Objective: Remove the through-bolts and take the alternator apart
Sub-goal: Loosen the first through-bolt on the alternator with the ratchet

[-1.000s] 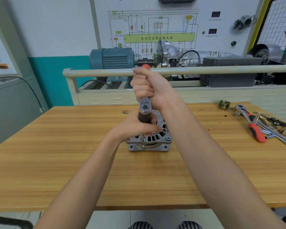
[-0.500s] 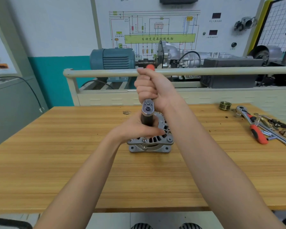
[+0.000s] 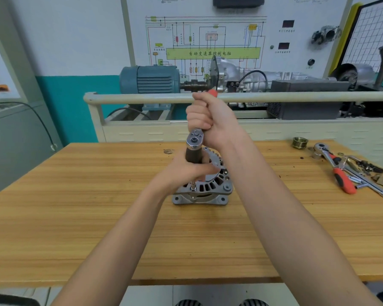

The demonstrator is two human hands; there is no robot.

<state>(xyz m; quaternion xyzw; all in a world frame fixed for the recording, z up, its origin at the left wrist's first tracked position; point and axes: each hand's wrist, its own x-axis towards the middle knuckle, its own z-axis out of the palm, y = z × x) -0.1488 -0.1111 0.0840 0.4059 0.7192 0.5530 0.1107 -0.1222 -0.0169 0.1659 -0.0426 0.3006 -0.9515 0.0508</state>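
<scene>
Both hands are closed on the tool: the right hand [image 3: 210, 120] is wrapped round the ratchet [image 3: 194, 138] handle, the left hand [image 3: 186, 170] is curled round the dark socket [image 3: 194, 154] above a through-bolt. The alternator [image 3: 202, 188] is stood mid-table [image 3: 75, 217], near the far edge. Since a second ago the handle has been swung slightly rightward, so the bolt is judged to be loosening. A spare ratchet [image 3: 334, 166] is left well apart at right.

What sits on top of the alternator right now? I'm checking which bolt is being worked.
A socket sits on a near-edge bolt of the alternator, driven by a ratchet. The left hand covers the extension; the bolt head is hidden.
</scene>
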